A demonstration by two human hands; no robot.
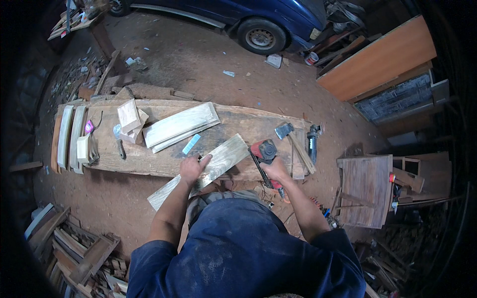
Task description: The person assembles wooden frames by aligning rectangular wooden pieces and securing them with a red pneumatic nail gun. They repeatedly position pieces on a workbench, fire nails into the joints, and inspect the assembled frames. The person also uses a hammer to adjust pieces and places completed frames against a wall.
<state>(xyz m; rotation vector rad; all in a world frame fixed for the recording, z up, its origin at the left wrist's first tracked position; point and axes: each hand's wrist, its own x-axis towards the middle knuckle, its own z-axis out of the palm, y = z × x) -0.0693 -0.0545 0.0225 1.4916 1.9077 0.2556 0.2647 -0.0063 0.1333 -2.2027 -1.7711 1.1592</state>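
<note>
My left hand (192, 169) grips the near edge of a pale wooden board (224, 158), its thumb lying over the top face. The board slants across the front edge of a wooden workbench (243, 120). My right hand (276, 170) is wrapped round the handle of a red and black nail gun (264, 149), whose nose is close to the board's right end; whether they touch cannot be made out. A light blue strip (191, 144) lies beyond my left hand. Behind it are stacked pale boards (182, 126). A hatchet (285, 130) rests right of the nail gun.
An angle grinder (312, 142) sits at the bench's right end. Small wood blocks (130, 118) and curved-looking strips (64, 135) occupy its left. A blue car (213, 11) stands beyond. Scrap wood (92, 260) is piled lower left; a wooden panel (365, 186) stands right.
</note>
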